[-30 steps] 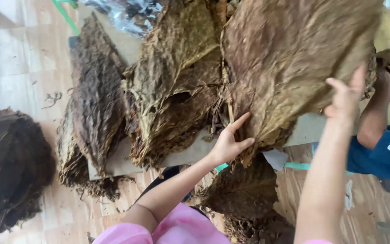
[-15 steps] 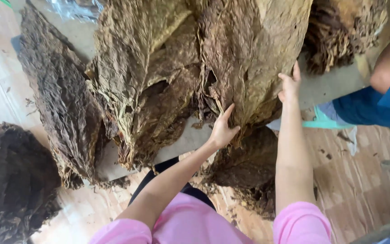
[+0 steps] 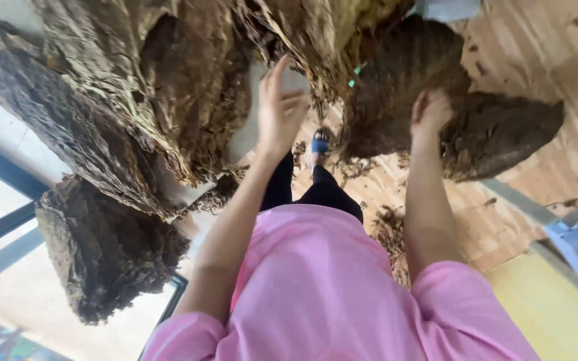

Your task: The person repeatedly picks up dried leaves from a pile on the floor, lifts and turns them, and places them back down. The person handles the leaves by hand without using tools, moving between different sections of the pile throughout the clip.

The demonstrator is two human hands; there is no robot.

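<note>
Large dried brown leaves (image 3: 168, 87) lie stacked on a pale table (image 3: 242, 134) at the upper left. My left hand (image 3: 279, 107) is raised in front of the table's edge, fingers apart, holding nothing, just right of the leaves. My right hand (image 3: 429, 110) reaches down onto a dark heap of dried leaves (image 3: 496, 134) on the floor. Its fingers curl into the heap's top, and it is unclear whether they grip any leaf. Pink sleeves cover both upper arms.
Another dark heap of leaves (image 3: 102, 247) sits at the lower left. My foot in a blue sandal (image 3: 320, 144) stands on the wooden floor (image 3: 523, 47) amid leaf scraps. A grey-blue frame (image 3: 570, 234) and a yellow surface (image 3: 556, 307) are at the right.
The view has swung down and tilted. My right hand left the big leaf on the table and dropped onto the floor heap. My left hand came off the leaves and opened.
</note>
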